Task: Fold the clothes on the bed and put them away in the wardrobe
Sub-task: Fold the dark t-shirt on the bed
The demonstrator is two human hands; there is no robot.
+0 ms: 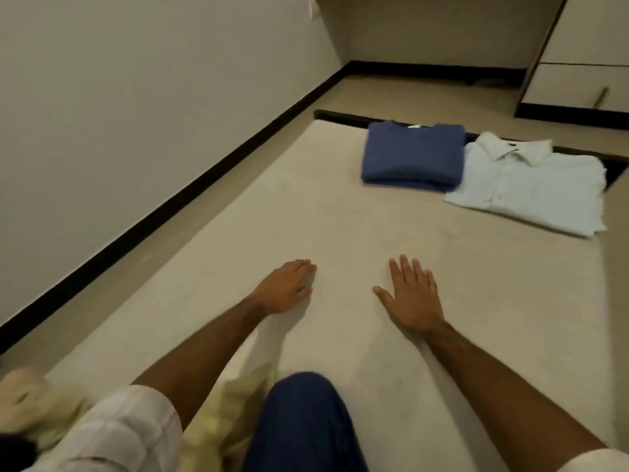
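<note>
On the bed (306,216), a folded blue top (412,158) and pale shirt (531,189) lie side by side at the far end, the wardrobe (585,52) beyond. Both hands, left hand (287,287) and right hand (412,294), rest flat, empty. Folding looks done; next, reach forward and gather both.

No text, label, brand or number is readable anywhere here
</note>
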